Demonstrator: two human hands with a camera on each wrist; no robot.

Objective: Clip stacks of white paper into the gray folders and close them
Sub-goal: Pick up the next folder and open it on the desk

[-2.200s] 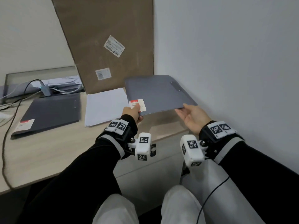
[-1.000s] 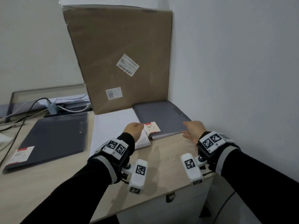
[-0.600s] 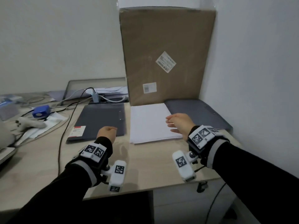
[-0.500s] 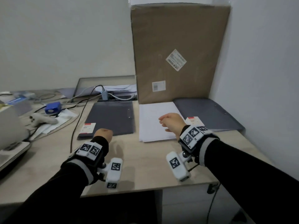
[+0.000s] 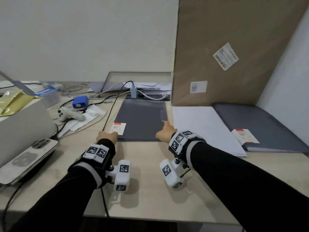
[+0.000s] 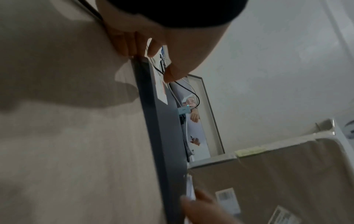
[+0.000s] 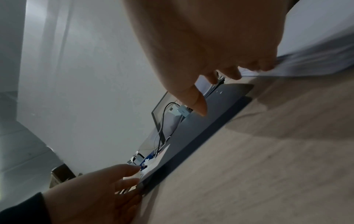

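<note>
A closed gray folder (image 5: 142, 118) lies flat in the middle of the desk, a white label (image 5: 119, 127) at its near-left corner. My left hand (image 5: 107, 136) reaches that corner; in the left wrist view the fingers (image 6: 132, 48) touch the corner's edge and the thumb hovers over the label. My right hand (image 5: 164, 132) is at the near-right corner with fingers extended above the folder (image 7: 201, 136), holding nothing. A stack of white paper (image 5: 205, 129) lies right of it. A second closed gray folder (image 5: 264, 123) lies at the far right.
A tall cardboard box (image 5: 234, 52) leans on the wall behind the paper. Cables, a blue device (image 5: 80, 102) and a white controller (image 5: 70, 114) clutter the back left. A phone (image 5: 30, 156) and a white box (image 5: 21, 124) sit at left. The desk's front edge (image 5: 150, 220) is near.
The right folder was set down at the far right and released. Both hands then moved left past the paper to the near corners of the middle folder; the view swung left.
</note>
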